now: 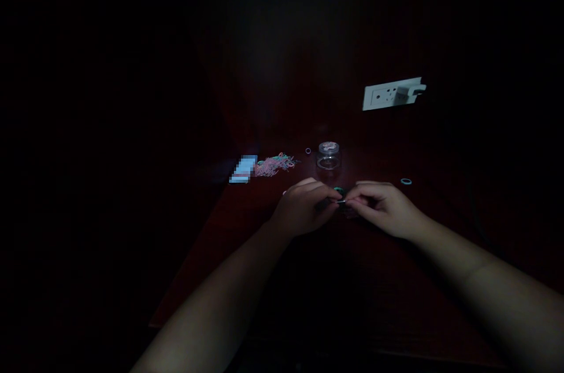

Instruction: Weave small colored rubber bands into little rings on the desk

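Note:
My left hand and my right hand meet over the dark red table, both in a pinch. Between their fingertips is a short, thin, pale piece, too small and dim to name. Just behind the fingertips shows a green ring-shaped band, partly hidden by them. A heap of pink, white and green strands or small bands lies beyond my left hand. Past both hands stands a clear lidded jar. To the right of my right hand lies a light blue ring.
At the table's left edge lies a lit phone, its screen blurred out. A small purple ring sits left of the jar. A white wall socket with a plug in it is at the back right. Most surroundings are dark.

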Demonstrator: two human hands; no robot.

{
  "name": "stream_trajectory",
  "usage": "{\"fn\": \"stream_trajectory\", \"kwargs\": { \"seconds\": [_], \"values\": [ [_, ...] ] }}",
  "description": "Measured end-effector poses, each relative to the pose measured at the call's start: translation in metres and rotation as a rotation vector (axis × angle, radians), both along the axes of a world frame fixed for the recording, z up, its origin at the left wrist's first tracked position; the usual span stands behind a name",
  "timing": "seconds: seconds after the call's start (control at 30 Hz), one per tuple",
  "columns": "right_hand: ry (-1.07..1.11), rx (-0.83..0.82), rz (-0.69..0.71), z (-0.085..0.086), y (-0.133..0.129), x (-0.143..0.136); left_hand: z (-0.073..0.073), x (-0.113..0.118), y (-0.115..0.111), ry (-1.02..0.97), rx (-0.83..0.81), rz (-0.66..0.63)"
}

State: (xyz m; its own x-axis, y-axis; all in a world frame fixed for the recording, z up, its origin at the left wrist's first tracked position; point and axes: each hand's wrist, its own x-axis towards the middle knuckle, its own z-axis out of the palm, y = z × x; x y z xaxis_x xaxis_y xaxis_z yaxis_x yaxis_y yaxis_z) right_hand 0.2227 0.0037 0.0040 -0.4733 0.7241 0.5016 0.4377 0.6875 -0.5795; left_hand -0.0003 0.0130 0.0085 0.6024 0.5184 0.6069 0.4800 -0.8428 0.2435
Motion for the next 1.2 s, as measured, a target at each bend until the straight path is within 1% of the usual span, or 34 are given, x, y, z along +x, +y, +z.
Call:
{"fn": "stream_trajectory", "kwargs": {
  "seconds": [0.23,0.33,0.6,0.73,1.03,1.2],
  "values": [
    [-0.01,-0.068,-0.009,-0.0014,-0.0004,0.0002,-0.0012,-0.0004,0.0021,-0.01,0.028,0.012],
    [-0.008,-0.092,-0.016,-0.0011,-0.0012,-0.0003,-0.0019,-0.0007,0.0027,-0.02,0.041,-0.003],
    [0.006,-0.079,-0.005,-0.0008,-0.0013,-0.001,-0.0022,-0.0002,0.0034,-0.035,0.072,0.01],
    [-0.007,-0.074,-0.011,-0.001,-0.0014,-0.0002,-0.0018,-0.0001,0.0033,-0.045,0.07,0.0],
    [-0.021,-0.077,-0.015,0.0002,-0.0013,-0.0005,-0.0047,-0.0004,0.0039,-0.035,0.023,0.028],
    [0.05,-0.11,0.004,-0.0018,-0.0019,-0.002,-0.0064,0.0002,0.0037,-0.038,0.012,0.052]
  ]
}}
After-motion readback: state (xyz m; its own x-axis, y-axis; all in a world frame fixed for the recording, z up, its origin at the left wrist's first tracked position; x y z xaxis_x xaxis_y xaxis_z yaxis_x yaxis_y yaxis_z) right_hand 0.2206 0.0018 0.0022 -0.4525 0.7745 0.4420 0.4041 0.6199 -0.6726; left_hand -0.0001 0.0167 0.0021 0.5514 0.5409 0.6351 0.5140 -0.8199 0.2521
